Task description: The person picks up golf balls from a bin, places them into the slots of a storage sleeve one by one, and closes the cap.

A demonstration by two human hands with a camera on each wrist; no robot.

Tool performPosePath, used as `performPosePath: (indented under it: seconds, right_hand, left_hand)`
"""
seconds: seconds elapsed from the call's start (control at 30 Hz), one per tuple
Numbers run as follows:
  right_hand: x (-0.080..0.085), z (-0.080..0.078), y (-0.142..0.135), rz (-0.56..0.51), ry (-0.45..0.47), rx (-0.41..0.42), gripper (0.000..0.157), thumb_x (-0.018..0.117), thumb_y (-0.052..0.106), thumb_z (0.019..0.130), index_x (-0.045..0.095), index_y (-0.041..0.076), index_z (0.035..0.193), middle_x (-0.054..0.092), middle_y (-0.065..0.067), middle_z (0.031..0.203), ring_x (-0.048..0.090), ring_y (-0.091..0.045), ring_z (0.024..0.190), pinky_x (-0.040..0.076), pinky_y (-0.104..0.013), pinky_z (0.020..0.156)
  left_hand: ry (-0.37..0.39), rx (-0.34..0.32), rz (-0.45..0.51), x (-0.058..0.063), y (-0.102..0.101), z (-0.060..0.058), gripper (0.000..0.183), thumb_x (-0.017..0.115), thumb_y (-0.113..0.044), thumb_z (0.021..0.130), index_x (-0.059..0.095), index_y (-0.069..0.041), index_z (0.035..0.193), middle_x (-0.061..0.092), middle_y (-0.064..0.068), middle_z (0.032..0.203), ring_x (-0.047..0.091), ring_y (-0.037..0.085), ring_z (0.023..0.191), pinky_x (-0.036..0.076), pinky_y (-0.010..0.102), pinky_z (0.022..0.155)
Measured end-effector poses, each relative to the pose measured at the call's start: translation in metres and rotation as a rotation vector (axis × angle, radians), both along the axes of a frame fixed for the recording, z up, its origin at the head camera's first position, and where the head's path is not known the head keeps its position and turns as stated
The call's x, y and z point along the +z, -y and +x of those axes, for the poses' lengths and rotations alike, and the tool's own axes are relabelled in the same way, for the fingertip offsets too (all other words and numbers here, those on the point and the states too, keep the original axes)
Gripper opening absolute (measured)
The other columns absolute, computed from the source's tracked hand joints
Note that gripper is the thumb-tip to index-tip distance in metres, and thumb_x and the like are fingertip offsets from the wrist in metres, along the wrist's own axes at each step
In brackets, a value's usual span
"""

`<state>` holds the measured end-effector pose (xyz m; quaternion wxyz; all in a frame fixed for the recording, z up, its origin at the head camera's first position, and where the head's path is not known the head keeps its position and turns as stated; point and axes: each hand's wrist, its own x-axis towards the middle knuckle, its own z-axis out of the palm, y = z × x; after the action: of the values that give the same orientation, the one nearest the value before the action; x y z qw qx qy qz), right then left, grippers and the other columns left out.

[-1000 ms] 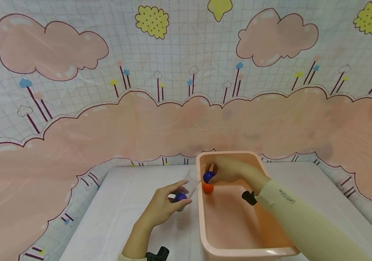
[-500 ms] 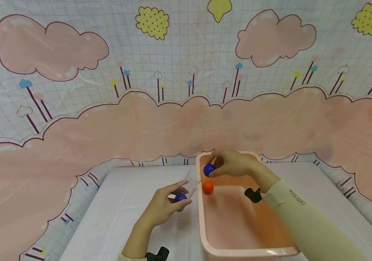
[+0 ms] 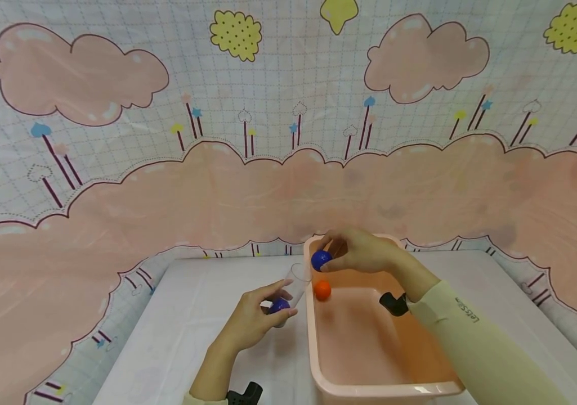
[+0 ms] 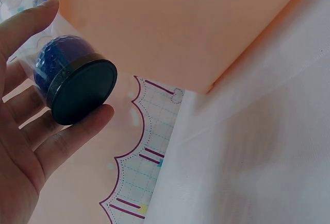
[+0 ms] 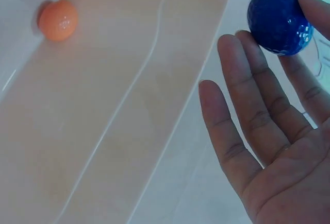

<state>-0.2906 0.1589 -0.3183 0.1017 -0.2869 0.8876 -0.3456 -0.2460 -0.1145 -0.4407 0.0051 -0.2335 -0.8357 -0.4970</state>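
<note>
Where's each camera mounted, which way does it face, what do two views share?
Head: on the head, facing forward and down over the peach bin; left hand, left forearm, right hand and right sleeve show.
Left wrist: on that wrist, facing the black-based clear tube with an enclosed blue golf ball; left hand shows.
Right wrist: on that wrist, looking into the bin at the orange ball; right hand shows, pinching a second blue golf ball.
Head and right wrist share the orange ball.
</note>
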Motion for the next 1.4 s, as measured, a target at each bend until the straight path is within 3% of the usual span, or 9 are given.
performPosePath:
  seconds: [0.2,0.5,1.0,1.2,1.4]
  right_hand:
    - [0.003,0.004,0.005,-0.038,-0.007,0.053,0.037,0.076,0.028,0.084,0.062,0.023,0.117,0.065,-0.001,0.108,0.064,-0.018,0.100,0.056,-0.031,0.086]
    - [0.005,0.007,0.010,-0.042,-0.048,0.050,0.036,0.077,0.031,0.083,0.061,0.027,0.116,0.066,0.003,0.109,0.064,-0.015,0.100,0.056,-0.030,0.087]
    - [-0.001,0.013,0.023,-0.040,-0.065,0.096,0.039,0.077,0.033,0.083,0.061,0.029,0.118,0.065,0.006,0.107,0.063,-0.013,0.098,0.055,-0.028,0.086]
    - [-0.003,0.014,0.025,-0.038,-0.093,0.115,0.038,0.077,0.032,0.083,0.062,0.028,0.117,0.063,0.007,0.106,0.063,-0.011,0.096,0.055,-0.024,0.084]
    - [-0.006,0.012,0.026,-0.038,-0.106,0.121,0.038,0.077,0.033,0.083,0.063,0.028,0.117,0.062,0.008,0.107,0.062,-0.010,0.096,0.055,-0.023,0.084]
  left_hand:
    - [0.007,-0.001,-0.001,0.000,0.000,-0.001,0.056,0.073,-0.049,0.081,0.053,-0.043,0.133,0.069,0.006,0.113,0.066,0.012,0.094,0.056,0.023,0.081]
    - [0.004,0.012,-0.014,0.000,-0.001,-0.002,0.056,0.073,-0.051,0.080,0.053,-0.045,0.132,0.069,-0.005,0.109,0.066,0.010,0.093,0.056,0.023,0.080]
    - [0.007,0.021,-0.025,0.002,0.000,0.000,0.057,0.073,-0.052,0.080,0.052,-0.045,0.133,0.068,-0.009,0.109,0.066,0.008,0.093,0.056,0.022,0.081]
    - [0.022,0.019,-0.040,0.002,0.000,0.000,0.063,0.072,-0.053,0.081,0.051,-0.037,0.138,0.069,-0.005,0.112,0.066,0.009,0.095,0.056,0.024,0.083]
    - [0.037,0.020,-0.047,0.001,0.000,0.000,0.062,0.071,-0.054,0.081,0.049,-0.041,0.138,0.069,0.000,0.115,0.065,0.009,0.096,0.056,0.026,0.085]
